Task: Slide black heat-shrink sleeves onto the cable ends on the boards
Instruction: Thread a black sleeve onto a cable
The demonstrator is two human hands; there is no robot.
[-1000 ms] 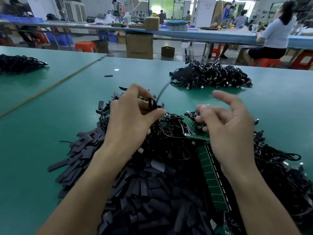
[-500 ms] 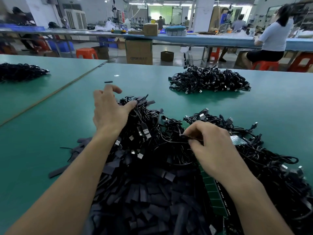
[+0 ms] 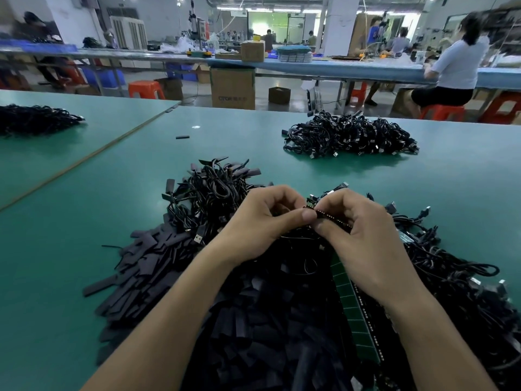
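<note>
Our left hand (image 3: pixel 262 218) and right hand (image 3: pixel 363 238) both pinched one narrow board (image 3: pixel 332 218) above the worktop (image 3: pixel 84 221). The big heap of loose sleeves (image 3: pixel 248 328) told us that most of the work was not yet done.

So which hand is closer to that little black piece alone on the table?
Left. The lone piece lies up and left of the left hand; the right hand is farther right.

Both bare forearms reach in from the worktop's near edge and converge. The left hand (image 3: pixel 262 221) and right hand (image 3: pixel 363 232) meet, palms down, fingers curled, their thumbs and forefingers pinching one narrow board (image 3: pixel 334 220) between them.
</note>
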